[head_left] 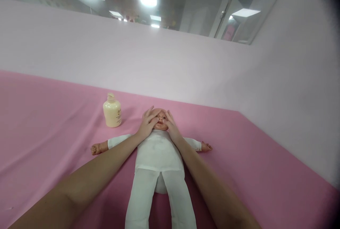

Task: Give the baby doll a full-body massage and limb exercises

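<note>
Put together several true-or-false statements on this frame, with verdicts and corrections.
1. The left hand and right hand rest on the baby doll's face. True.
2. The doll lies face down. False: it lies face up.
3. A pale yellow pump bottle stands upright on the pink covering. True.
4. The doll's clothes are dark blue. False: they are white.
5. The doll's arms stretch out sideways. True.

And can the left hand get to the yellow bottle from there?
Probably yes: the left hand is on the doll's face, and only pink cover shows between it and the yellow bottle.
</note>
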Available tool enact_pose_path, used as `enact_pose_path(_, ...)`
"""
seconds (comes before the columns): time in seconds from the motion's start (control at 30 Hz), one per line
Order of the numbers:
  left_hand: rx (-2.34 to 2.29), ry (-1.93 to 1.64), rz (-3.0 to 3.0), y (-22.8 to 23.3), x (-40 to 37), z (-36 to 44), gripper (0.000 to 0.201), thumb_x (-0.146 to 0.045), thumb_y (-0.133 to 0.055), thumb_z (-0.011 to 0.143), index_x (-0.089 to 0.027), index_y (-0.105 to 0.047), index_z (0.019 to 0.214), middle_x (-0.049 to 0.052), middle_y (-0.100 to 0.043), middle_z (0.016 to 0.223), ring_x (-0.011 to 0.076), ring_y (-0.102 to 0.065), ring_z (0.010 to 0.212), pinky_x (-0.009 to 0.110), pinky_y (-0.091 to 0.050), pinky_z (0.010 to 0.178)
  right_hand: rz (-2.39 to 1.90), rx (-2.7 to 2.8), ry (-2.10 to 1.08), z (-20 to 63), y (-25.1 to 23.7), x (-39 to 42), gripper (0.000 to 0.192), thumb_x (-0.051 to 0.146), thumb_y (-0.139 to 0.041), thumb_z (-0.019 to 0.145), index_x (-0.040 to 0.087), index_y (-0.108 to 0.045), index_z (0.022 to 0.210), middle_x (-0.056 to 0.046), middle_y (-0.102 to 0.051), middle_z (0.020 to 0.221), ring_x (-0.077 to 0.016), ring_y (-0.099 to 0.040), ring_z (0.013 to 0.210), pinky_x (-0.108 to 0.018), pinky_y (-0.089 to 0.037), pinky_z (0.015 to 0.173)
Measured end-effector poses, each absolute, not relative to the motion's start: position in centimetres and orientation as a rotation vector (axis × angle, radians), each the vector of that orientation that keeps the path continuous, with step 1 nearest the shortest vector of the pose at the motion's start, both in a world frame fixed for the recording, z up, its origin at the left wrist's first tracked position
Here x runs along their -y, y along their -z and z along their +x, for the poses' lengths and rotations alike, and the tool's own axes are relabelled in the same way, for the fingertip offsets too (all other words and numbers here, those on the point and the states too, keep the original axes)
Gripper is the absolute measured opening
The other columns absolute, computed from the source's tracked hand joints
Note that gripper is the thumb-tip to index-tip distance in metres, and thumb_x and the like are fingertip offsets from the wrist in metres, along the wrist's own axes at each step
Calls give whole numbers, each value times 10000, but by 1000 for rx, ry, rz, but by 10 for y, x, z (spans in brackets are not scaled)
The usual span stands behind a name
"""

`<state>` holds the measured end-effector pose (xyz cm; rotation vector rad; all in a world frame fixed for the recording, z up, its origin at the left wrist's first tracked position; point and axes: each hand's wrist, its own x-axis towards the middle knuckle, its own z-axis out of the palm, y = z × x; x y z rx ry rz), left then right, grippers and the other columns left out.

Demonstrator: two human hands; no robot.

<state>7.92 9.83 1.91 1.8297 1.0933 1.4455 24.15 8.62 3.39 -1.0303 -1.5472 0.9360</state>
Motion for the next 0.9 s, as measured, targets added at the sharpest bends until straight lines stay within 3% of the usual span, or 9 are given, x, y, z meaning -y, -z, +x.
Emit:
enact_pose_path(0.07,-1018,-1472,1894,-21,-97,79,387,-357,-459,939,-299,-615,1289,15,-366,1544,237,-280,1427,454,-159,1210,-1054,1596,-900,242,-36,-83,534,488,-515,883,340,-488,1396,71,-165,1619,-189,-81,1510,-438,-101,1229)
enact_pose_path(0.17,-982,-1471,1862,-25,-97,77,400,-359,-476,927,-289,-611,1297,25,-394,1526,233,-315,1410,435,-189,1206,-1025,1614,-918,242,-35,-84,536,470,-491,901,351,-446,1422,76,-207,1608,-160,-51,1511,-426,-88,1232)
enact_pose_path(0.23,-990,-1453,1832,-28,-99,76,424,-358,-509,905,-298,-590,1317,20,-417,1510,235,-321,1409,434,-201,1204,-983,1561,-995,242,-33,-87,599,450,-512,888,355,-371,1463,66,-267,1589,-167,-143,1500,-426,-172,1223)
enact_pose_path(0.37,-1037,-1389,1688,-31,-105,73,558,-348,-618,822,-300,-530,1371,26,-450,1487,264,-329,1415,442,-246,1191,-940,1389,-1250,244,-27,-92,811,453,-582,841,371,-161,1529,15,-374,1543,-213,-477,1345,-438,-423,1105)
enact_pose_path(0.47,-1034,-1311,1498,-28,-109,74,678,-354,-629,804,-289,-427,1448,46,-382,1538,271,-322,1431,420,-302,1169,-965,1301,-1328,246,-25,-92,882,467,-623,821,353,-121,1538,-15,-424,1513,-229,-533,1295,-454,-451,1079)
enact_pose_path(0.57,-1011,-1277,1394,-25,-110,75,726,-347,-621,805,-285,-366,1482,59,-342,1561,262,-326,1434,395,-346,1147,-997,1319,-1321,246,-26,-90,890,500,-611,830,326,-109,1544,-17,-396,1532,-224,-492,1334,-434,-437,1096)
enact_pose_path(0.67,-947,-1306,1438,-26,-109,75,682,-330,-619,801,-306,-420,1453,41,-364,1550,262,-326,1435,402,-346,1150,-976,1402,-1204,245,-28,-88,808,496,-588,840,348,-190,1528,22,-363,1550,-215,-419,1389,-432,-406,1121)
enact_pose_path(0.8,-846,-1257,1470,-34,-106,73,544,-317,-624,796,-325,-571,1337,-13,-302,1581,270,-288,1454,364,-361,1145,-958,1429,-1079,246,-32,-87,635,459,-632,796,364,-474,1403,59,-266,1591,-253,-278,1462,-454,-355,1151)
enact_pose_path(0.9,-855,-1234,1446,-39,-105,71,514,-295,-620,789,-328,-601,1302,-15,-317,1571,269,-306,1446,363,-370,1140,-963,1452,-1046,246,-34,-86,565,448,-630,799,360,-539,1350,69,-222,1604,-247,-230,1480,-443,-318,1173)
